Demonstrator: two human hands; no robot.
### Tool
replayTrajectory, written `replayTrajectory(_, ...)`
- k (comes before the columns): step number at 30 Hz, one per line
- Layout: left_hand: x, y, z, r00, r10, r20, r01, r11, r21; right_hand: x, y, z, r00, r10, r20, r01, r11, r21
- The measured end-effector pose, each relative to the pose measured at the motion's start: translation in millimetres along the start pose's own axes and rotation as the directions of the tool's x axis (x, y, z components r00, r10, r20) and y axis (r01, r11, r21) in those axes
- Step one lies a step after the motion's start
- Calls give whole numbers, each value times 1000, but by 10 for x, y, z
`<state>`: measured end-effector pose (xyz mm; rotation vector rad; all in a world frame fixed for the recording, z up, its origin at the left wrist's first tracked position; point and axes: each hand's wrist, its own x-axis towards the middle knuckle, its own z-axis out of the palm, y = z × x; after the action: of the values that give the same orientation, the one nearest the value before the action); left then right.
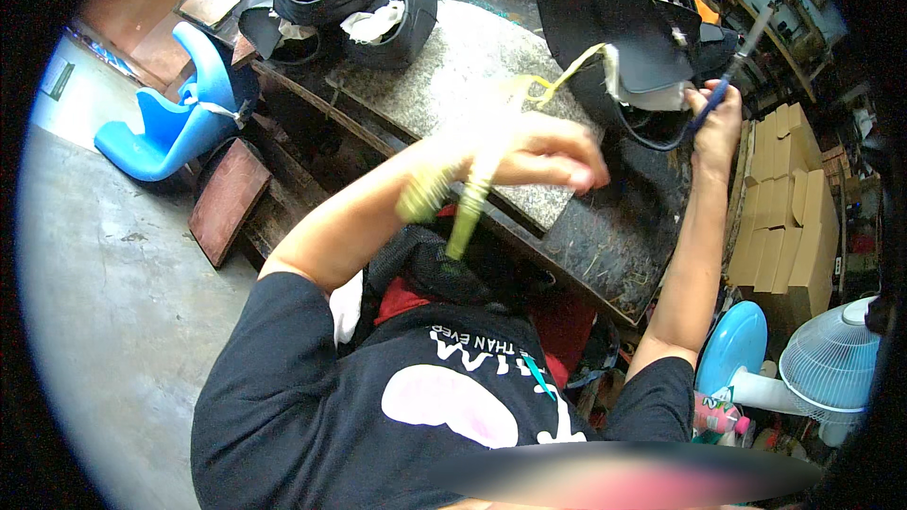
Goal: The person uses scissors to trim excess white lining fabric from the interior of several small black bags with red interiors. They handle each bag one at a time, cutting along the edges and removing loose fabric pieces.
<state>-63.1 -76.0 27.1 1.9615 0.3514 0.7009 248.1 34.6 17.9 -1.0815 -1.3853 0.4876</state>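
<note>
Head view: left hand [550, 153], grip unclear; right hand [719, 132] around blue-handled tool [752, 38]; black shell [605, 19], cartons [777, 241] alongside.

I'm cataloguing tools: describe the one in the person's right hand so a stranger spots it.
Find the dark worktable, then the person's right hand by its right side. The slim tool in that hand points up and right, blurred. Blue where it is held and pale toward the tip, it stands apart from the black curved piece to its left.
</note>
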Motion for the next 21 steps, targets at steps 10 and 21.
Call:
replayTrajectory(10, -703, 445, -130, 810, -152, -567, 270, 954, 129, -907, -582, -676, 987, 156, 41, -161, 945, 284)
replayTrajectory(21, -456, 237, 269, 801, 265, -536, 12, 889, 458, -1846, -311, -913, 879, 454, -149, -389, 860, 329)
